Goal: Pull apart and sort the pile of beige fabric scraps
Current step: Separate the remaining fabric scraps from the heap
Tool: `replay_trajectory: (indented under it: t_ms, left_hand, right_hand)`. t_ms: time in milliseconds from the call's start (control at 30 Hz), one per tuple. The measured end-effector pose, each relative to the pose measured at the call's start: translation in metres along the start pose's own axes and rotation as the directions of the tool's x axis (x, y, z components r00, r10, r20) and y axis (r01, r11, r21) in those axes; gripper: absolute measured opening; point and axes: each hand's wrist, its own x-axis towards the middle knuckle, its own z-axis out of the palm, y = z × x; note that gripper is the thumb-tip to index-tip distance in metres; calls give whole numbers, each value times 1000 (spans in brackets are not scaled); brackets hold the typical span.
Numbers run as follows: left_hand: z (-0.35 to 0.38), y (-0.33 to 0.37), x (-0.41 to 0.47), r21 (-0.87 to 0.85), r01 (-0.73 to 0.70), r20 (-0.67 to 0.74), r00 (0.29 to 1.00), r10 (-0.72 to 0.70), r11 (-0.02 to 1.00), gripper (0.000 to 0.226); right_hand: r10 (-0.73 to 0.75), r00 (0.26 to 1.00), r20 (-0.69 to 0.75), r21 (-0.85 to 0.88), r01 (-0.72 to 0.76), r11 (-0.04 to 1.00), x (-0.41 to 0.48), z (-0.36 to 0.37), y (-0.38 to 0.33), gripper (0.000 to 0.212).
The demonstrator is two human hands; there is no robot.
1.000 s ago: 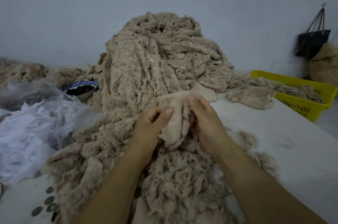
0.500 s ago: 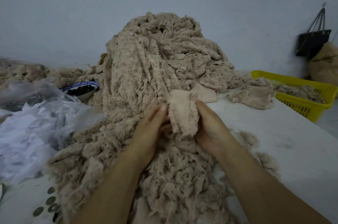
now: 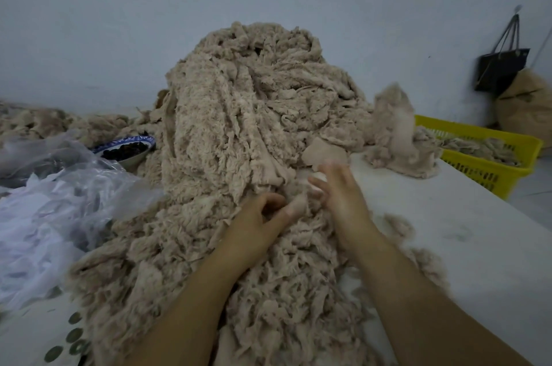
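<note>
So the big pile of beige scraps [image 3: 239, 141] is heaped right under and beyond both hands, rising well above them and spilling down toward the person on the white table [image 3: 463, 240]. The left hand [image 3: 257, 222] sits on the pile with its fingers curled in and the thumb sticking out toward the other hand. Honestly I can't tell if it's got a scrap pinched or is just resting there. The right hand [image 3: 340, 195] is just beside it, blurry, with its fingers spread loose and nothing in them.

Just past the right hand's fingertips lies a flat smooth piece [image 3: 322, 153] at the pile's edge. Further off to that hand's right there's a blurred scrap [image 3: 394, 123] sticking up over a small heap [image 3: 415, 165] of the same stuff, next to a yellow basket [image 3: 484, 179] with more scraps inside.

Out to the left of the left hand there's crumpled clear plastic [image 3: 59, 201], and beyond that a blue-rimmed bowl [image 3: 131, 158] with something dark in it. A black bag [image 3: 501, 70] hangs on the wall past the basket, above a tan sack [image 3: 528, 108].
</note>
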Motion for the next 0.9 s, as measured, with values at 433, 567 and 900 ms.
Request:
replay_trajectory:
  t_ms: [433, 567, 900]
  left_hand:
    - [-9, 13, -6, -639, 68, -112, 977, -180, 766, 32]
    - [-14, 17, -6, -797, 33, -142, 960, -240, 603, 19]
    - [-12, 11, 0, -805, -67, -278, 920, -275, 590, 15]
  right_hand:
    - [-51, 941, 334, -534, 234, 812, -5, 8, 18, 17]
    - [-123, 958, 258, -326, 206, 922, -11, 6, 3, 30]
    - [-142, 975, 173, -638, 221, 737, -7, 8, 9, 28]
